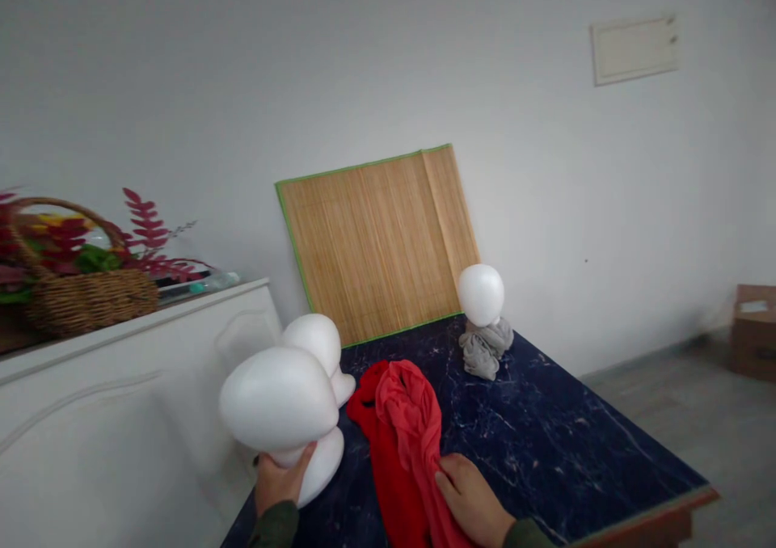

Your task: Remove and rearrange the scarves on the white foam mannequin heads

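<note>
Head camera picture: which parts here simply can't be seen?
- Left hand: its fingers are behind the white foam head it holds.
- Red cloth: its lower end is cut off by the bottom edge.
- Second white foam head: partly hidden by the nearer one.
- Woven basket: cropped at the left edge.

Left hand (280, 481) is coming up from the lower edge, fingers curling in a firm grip, thumb pointing right. Right hand (473, 499) is lying palm-down, fingers pinching together, both forearms wearing olive sleeves.
</note>
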A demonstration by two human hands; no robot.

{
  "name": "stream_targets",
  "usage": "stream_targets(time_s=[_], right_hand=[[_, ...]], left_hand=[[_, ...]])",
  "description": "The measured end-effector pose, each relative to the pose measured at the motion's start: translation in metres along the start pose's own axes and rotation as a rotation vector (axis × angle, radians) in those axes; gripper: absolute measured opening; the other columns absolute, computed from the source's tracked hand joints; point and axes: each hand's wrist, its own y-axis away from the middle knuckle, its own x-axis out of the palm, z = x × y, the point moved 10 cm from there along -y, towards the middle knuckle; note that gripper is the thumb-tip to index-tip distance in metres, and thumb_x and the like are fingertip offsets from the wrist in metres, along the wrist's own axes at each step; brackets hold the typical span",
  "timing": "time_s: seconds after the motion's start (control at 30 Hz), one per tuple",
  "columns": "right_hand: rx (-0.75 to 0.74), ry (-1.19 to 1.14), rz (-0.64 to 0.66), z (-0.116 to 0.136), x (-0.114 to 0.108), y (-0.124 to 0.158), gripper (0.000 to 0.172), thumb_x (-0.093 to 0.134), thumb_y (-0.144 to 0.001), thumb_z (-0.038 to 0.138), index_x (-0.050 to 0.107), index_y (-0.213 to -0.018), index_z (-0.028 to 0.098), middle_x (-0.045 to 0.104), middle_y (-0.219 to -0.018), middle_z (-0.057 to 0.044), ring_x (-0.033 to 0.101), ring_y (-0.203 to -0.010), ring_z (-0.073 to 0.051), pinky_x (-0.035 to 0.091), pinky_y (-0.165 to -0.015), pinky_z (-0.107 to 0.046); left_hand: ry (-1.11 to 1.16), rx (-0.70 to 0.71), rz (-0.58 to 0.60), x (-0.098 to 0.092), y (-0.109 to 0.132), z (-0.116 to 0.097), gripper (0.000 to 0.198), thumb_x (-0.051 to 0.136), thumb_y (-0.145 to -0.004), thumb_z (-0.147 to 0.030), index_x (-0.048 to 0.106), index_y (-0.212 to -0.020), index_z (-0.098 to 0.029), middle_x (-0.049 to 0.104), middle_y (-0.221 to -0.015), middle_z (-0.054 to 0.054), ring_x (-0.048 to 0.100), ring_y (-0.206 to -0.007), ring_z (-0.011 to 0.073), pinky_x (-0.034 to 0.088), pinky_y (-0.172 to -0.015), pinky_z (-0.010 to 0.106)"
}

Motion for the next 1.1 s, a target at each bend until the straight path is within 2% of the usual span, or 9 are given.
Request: stream_targets(time_s=[0.07, 0.17, 0.33, 0.53, 0.63, 0.7, 0.83, 0.97, 1.1], right_hand=[[0.052, -0.019, -0.103, -0.011, -0.007, -0.004, 0.013, 0.042, -0.074, 0.014, 0.053, -0.079, 0.017, 0.058, -0.08, -0.005, 0.052, -0.076, -0.016, 0.04, -0.072, -0.027], [0.044, -0.051, -0.182, -0.015, -0.011, -0.008, 0.021, 0.047, -0.06, 0.006, 0.05, -0.077, 0.017, 0.055, -0.08, -0.003, 0.05, -0.074, -0.014, 0.038, -0.069, -0.023], [-0.015, -0.107, 0.033, -0.005, 0.006, -0.011, 0.007, 0.05, -0.07, 0.02, 0.057, -0.07, 0.02, 0.058, -0.072, 0.001, 0.05, -0.07, -0.014, 0.036, -0.068, -0.025], [0.268, -0.666, -0.189, -0.047, -0.011, -0.011, 0.028, 0.042, -0.079, 0.043, 0.055, -0.074, 0.018, 0.056, -0.078, -0.003, 0.052, -0.077, -0.017, 0.04, -0.068, -0.027], [0.443, -0.865, -0.367, -0.076, -0.017, -0.002, 0.032, 0.047, -0.074, 0.05, 0.054, -0.083, 0.02, 0.055, -0.094, -0.005, 0.052, -0.088, -0.019, 0.044, -0.071, -0.029], [0.493, -0.9, -0.478, -0.089, -0.024, 0.002, 0.034, 0.047, -0.072, 0.052, 0.054, -0.086, 0.021, 0.055, -0.098, -0.006, 0.053, -0.09, -0.02, 0.046, -0.07, -0.03], [0.445, -0.688, -0.686, -0.113, -0.066, 0.0, 0.033, 0.044, -0.075, 0.048, 0.053, -0.092, 0.021, 0.055, -0.098, -0.006, 0.054, -0.089, -0.02, 0.048, -0.069, -0.03], [0.331, -0.336, -0.862, -0.143, -0.136, -0.014, 0.036, 0.041, -0.076, 0.041, 0.051, -0.099, 0.016, 0.057, -0.099, -0.01, 0.055, -0.089, -0.021, 0.046, -0.078, -0.035], [0.333, -0.157, -0.969, -0.181, -0.194, -0.021, 0.04, 0.043, -0.072, 0.035, 0.053, -0.102, 0.011, 0.056, -0.101, -0.014, 0.052, -0.094, -0.025, 0.038, -0.089, -0.042]], left_hand=[[0.002, -0.033, -0.042, 0.011, -0.003, 0.01, 0.089, 0.055, -0.049, -0.067, 0.042, -0.111, -0.004, 0.055, -0.11, 0.025, 0.051, -0.104, 0.0401, 0.043, -0.082, 0.046], [-0.01, -0.07, -0.088, 0.02, -0.004, 0.025, 0.097, 0.054, -0.046, -0.072, 0.04, -0.116, -0.006, 0.055, -0.11, 0.024, 0.053, -0.1, 0.0415, 0.044, -0.079, 0.05], [-0.026, 0.106, -0.137, 0.008, 0.009, 0.008, 0.1, 0.056, -0.048, -0.068, 0.035, -0.122, -0.003, 0.053, -0.112, 0.025, 0.052, -0.1, 0.042, 0.044, -0.078, 0.049], [0.04, 0.265, -0.404, -0.03, 0.066, -0.016, 0.085, 0.062, -0.054, -0.056, 0.041, -0.117, -0.002, 0.054, -0.105, 0.022, 0.05, -0.1, 0.039, 0.042, -0.082, 0.051], [0.123, 0.509, -0.422, -0.03, 0.11, -0.041, 0.065, 0.061, -0.063, -0.045, 0.045, -0.11, -0.004, 0.055, -0.097, 0.019, 0.053, -0.094, 0.0342, 0.044, -0.079, 0.048], [0.168, 0.802, -0.299, -0.019, 0.144, -0.077, 0.044, 0.057, -0.071, -0.032, 0.047, -0.106, -0.008, 0.056, -0.096, 0.015, 0.055, -0.092, 0.0278, 0.047, -0.078, 0.042], [0.18, 1.289, 0.155, 0.016, 0.218, -0.172, 0.026, 0.05, -0.077, -0.016, 0.05, -0.102, -0.019, 0.061, -0.094, 0.006, 0.056, -0.091, 0.0167, 0.046, -0.081, 0.029], [0.23, 1.172, 0.633, 0.075, 0.253, -0.25, 0.024, 0.044, -0.081, -0.021, 0.05, -0.104, -0.022, 0.06, -0.102, 0.004, 0.053, -0.097, 0.0147, 0.042, -0.087, 0.029], [0.213, 0.958, 0.92, 0.16, 0.267, -0.26, 0.022, 0.04, -0.081, -0.022, 0.057, -0.094, -0.019, 0.061, -0.09, 0.004, 0.055, -0.083, 0.015, 0.043, -0.079, 0.029]])
